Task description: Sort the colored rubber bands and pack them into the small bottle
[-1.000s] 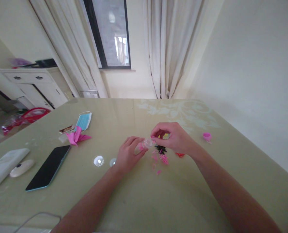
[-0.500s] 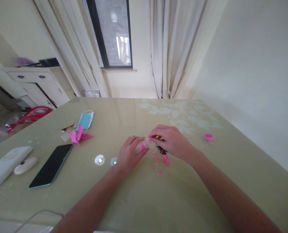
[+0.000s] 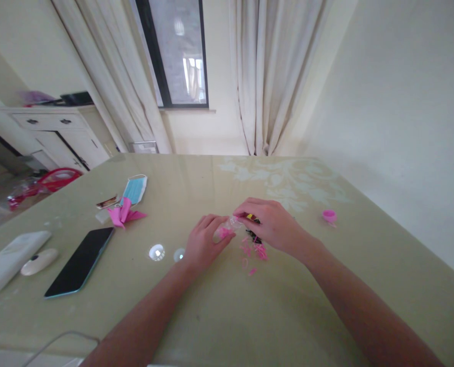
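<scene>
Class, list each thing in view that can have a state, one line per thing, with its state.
Clear bottle: tilted, pink bits inside
Left grip: closed around the bottle
Right grip: pinched together at the bottle's mouth
Pink pieces: loose, scattered
Black pieces: heaped, partly hidden
Phone: flat, screen dark
Pink cup: upright, open-topped
Face mask: lying flat
Pink paper: folded
Curtains: parted at the window

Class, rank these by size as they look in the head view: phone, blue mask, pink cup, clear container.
1. Phone
2. Blue mask
3. Pink cup
Unranked: clear container, partly hidden by the left hand.
</scene>
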